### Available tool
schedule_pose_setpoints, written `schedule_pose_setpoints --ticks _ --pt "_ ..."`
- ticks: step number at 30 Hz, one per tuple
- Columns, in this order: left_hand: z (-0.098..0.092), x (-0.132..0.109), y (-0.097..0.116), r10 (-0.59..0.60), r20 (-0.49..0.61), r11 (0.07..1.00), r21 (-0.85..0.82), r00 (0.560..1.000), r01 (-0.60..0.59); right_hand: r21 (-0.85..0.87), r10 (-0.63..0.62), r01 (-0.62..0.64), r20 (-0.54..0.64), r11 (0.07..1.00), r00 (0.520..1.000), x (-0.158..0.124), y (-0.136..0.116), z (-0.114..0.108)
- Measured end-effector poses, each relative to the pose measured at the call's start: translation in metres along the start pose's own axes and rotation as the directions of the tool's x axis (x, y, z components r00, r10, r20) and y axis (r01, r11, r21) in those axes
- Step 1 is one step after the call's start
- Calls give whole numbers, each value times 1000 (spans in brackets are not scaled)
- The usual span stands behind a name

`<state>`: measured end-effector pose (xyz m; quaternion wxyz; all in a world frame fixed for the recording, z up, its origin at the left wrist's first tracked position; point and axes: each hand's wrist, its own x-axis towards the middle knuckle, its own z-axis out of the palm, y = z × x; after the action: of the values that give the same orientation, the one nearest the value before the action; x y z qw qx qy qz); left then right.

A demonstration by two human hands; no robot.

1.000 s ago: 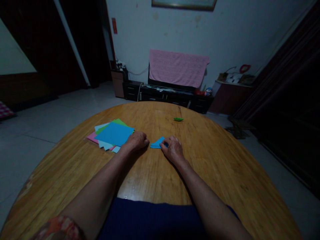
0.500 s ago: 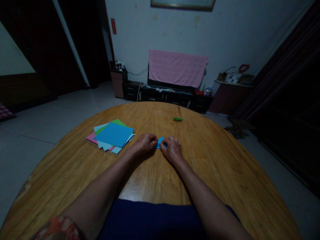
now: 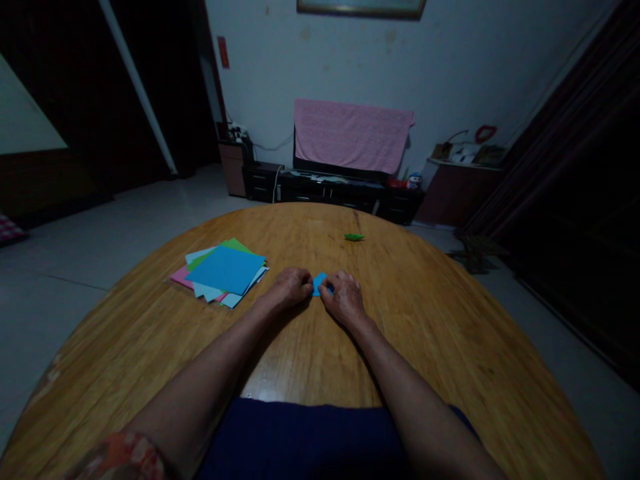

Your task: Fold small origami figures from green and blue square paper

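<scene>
The left hand (image 3: 290,287) has moved from the paper stack (image 3: 225,270) at ten o'clock; now it and the right hand (image 3: 344,297) both pinch the folded blue paper (image 3: 319,283).

The bench (image 3: 425,320) is varnished wood with the grain plain to see. It is glossy towards its near edge, where it catches the light, and scuffed pale at its left edge. The small blue paper (image 3: 319,283) looks thin and matt, as do the coloured sheets (image 3: 223,270). The pink cloth (image 3: 350,133) looks soft and textured. The floor (image 3: 100,227) is smooth tile.
</scene>
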<state>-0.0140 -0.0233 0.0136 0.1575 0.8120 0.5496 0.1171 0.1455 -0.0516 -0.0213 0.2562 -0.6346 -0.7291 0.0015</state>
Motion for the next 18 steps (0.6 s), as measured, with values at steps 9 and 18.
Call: schedule_pose_setpoints --ticks 9,18 --pt "4 3 15 -95 47 991 101 994 90 8 5 -5 0 1000 1000 0 0 0" --pt "4 9 6 -47 87 995 95 995 38 54 12 -11 -8 998 1000 -1 1 1"
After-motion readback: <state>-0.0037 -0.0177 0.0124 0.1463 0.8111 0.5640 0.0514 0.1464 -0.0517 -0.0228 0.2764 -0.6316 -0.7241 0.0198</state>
